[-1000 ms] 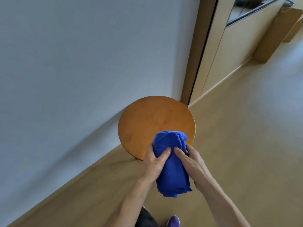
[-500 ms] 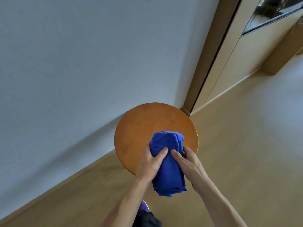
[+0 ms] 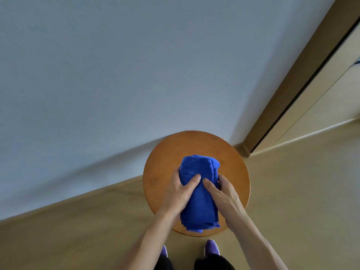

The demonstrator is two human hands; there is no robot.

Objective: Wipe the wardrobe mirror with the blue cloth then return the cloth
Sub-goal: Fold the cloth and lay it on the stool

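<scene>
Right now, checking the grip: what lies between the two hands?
The folded blue cloth, held by left hand and right hand above the stool; head view.

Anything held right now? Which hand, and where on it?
Both. The left hand and right hand grip the folded blue cloth by its middle, one on each long side, thumbs on top, over the round stool.

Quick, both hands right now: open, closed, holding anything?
Left hand: closed, gripping the blue cloth, thumb on top.
Right hand: closed, gripping the same cloth from its other side.
</scene>
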